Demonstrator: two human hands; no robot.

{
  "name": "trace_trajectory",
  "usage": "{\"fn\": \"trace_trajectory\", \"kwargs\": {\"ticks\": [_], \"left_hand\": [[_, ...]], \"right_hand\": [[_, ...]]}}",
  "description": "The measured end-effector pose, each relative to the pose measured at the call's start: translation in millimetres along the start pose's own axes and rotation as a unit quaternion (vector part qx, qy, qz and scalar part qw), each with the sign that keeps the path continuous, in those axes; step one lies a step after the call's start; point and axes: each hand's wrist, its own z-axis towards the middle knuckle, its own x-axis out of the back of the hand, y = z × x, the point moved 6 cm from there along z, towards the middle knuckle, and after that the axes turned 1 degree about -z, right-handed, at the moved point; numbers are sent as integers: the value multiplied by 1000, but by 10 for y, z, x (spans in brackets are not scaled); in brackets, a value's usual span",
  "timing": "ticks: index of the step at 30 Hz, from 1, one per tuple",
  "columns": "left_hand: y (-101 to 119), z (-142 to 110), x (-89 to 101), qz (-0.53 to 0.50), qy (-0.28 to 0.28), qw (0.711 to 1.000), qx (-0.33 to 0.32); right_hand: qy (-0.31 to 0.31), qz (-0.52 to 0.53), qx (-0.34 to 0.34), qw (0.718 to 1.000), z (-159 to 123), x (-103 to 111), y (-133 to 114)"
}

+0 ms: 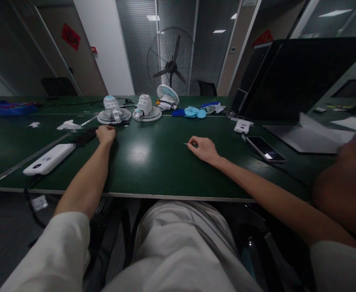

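Right hand: fingertips pinching one thin piece (too small to identify). Left hand: near white fan head; cannot tell whether gripping.

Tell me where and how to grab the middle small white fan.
Probably by the back cover, from above: the fan seems to lie face down, its round grille against the table and the cover standing up.

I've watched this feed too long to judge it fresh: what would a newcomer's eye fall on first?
Probably the large caged fan beyond the green table, then the three small white fans toward the table's far side. Nearer, the right hand pinches a small thin item at about mid-table.
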Motion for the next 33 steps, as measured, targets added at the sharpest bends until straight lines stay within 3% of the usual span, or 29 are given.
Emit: {"fn": "trace_trajectory", "kwargs": {"ticks": [6,11,16,19,22,26,29,33], "left_hand": [[-228,38,248,24,52,995,86],[-255,47,288,21,58,993,98],[-149,50,130,-14,6,999,43],[111,-39,-123,-51,-86,995,-28],[521,-314,-476,-98,-226,963,-114],[1084,-978,-881,-145,-390,882,-220],[1415,-1531,-1015,-160,-447,823,-313],[1655,-2029,-998,-158,-467,766,-412]], "right_hand": [[-7,12,9,1000,-13,4,-30],[-9,19,11,1000,-18,18,-43],[-17,26,13,999,-23,18,-47],[-11,18,12,1000,-23,16,-44],[0,5,10,1000,-20,18,-38],[15,12,32,999,-26,39,-71],[13,20,68,997,-42,53,-136],[-11,11,101,995,-60,44,-199]]}}
